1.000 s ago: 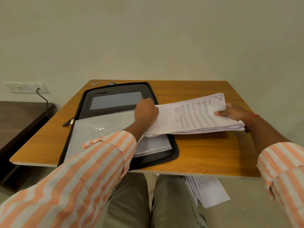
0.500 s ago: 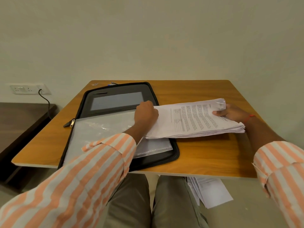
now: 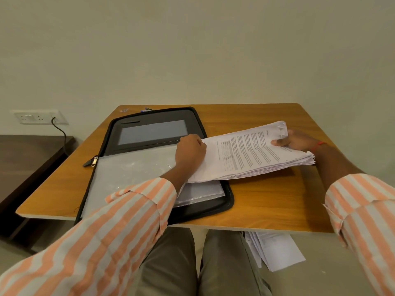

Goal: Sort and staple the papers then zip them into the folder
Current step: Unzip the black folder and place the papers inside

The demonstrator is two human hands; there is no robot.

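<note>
Over open folder (image 3: 229, 202) on table (image 3: 267, 207), we hold paper stack (image 3: 252, 155): our left hand (image 3: 190, 151) curled round its left edge, right hand (image 3: 298, 141) pinching its right end.

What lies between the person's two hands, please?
In the head view, a thick stack of printed white papers spans that gap; the left hand holds one end, the right hand the other.

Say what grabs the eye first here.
A thick stack of printed papers, held at both ends by the left hand and right hand, crosses the right edge of an open black zip folder on the wooden table. More sheets lie on the floor under it.
</note>
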